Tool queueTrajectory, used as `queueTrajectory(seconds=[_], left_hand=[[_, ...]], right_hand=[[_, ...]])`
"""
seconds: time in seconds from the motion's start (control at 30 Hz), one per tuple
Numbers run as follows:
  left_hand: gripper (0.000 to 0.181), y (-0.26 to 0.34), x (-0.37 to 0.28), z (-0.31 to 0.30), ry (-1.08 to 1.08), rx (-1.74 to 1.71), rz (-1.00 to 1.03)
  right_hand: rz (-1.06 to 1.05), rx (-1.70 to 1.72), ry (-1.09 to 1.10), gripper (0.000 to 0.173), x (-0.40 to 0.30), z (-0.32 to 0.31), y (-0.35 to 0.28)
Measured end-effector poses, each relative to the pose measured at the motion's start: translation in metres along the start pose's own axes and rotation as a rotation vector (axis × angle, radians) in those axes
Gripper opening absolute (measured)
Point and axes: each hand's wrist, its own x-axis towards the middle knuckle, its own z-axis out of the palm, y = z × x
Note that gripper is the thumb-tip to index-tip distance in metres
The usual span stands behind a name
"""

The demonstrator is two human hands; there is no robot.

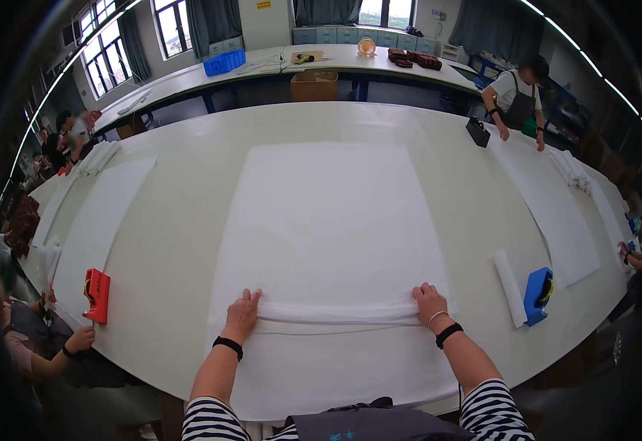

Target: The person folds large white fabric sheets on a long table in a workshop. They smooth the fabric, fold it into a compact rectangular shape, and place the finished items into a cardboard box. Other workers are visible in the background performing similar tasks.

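Note:
A wide white sheet (326, 220), thin and soft-looking, lies flat before me on the pale table. Across its near part runs a folded or rolled white band (337, 313). At the band's left end my left hand (242, 314) grips it, fingers pointing away from me. My right hand (430, 306) has hold of the right end in the same way. Both palms face down and the thumbs are mostly hidden. Nearer my body another stretch of white sheet (343, 369) lies flat, reaching toward the table's edge.
Right of me lie a white roll (510, 288) and a blue tape dispenser (538, 296). A red tape dispenser (97, 296) stands at left, beside a co-worker's hand (80, 339). Another person (516, 96) handles a white sheet (552, 215) at far right. A black holder (478, 132) is close by.

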Motion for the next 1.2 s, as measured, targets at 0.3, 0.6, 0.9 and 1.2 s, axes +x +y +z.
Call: queueTrajectory(seconds=[0.3,0.6,0.9,1.2], left_hand=[[0.081,0.006,-0.097,-0.042,-0.229,-0.183,0.165],[0.069,-0.040,0.050,0.011,0.052,-0.034,0.144],[0.084,-0.025,-0.007,-0.024,-0.133,-0.019,0.231],[0.094,-0.056,0.136,0.003,-0.134,0.157,0.236]], right_hand=[[-0.209,0.117,-0.098,0.090,-0.097,0.001,0.014],[-0.089,-0.042,0.113,0.080,0.090,0.015,0.043],[-0.226,0.107,-0.140,0.093,-0.017,-0.005,0.041],[-0.174,-0.081,-0.025,0.094,0.158,-0.008,0.065]])
